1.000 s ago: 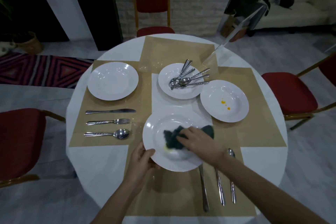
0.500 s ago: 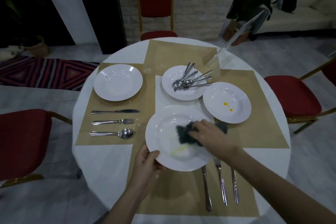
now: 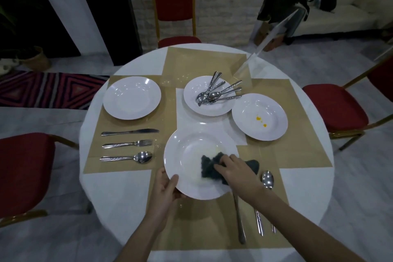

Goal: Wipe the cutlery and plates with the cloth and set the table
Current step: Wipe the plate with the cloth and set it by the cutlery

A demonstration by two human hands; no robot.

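A white deep plate (image 3: 187, 155) is held over the near placemat, tilted slightly. My left hand (image 3: 164, 187) grips its near left rim. My right hand (image 3: 236, 169) presses a dark cloth (image 3: 209, 169) onto the plate's right inner side. A faint yellowish smear shows beside the cloth. To the right of the plate lie a knife (image 3: 239, 219), a fork (image 3: 259, 222) and a spoon (image 3: 267, 178), partly hidden by my right forearm. A plate with yellow spots (image 3: 259, 117) sits at the right. A plate holding several spoons and forks (image 3: 209, 95) sits at the middle back.
A clean plate (image 3: 131, 98) with a knife (image 3: 129, 132), fork (image 3: 127, 144) and spoon (image 3: 127, 157) lies on the left placemat. A clear stand (image 3: 244, 68) rises at the back right. Red chairs (image 3: 175, 2) surround the round white table (image 3: 106, 193).
My right hand has slid the cloth across the plate, from centre to right and then down toward the near right side. My left hand keeps its grip on the rim.
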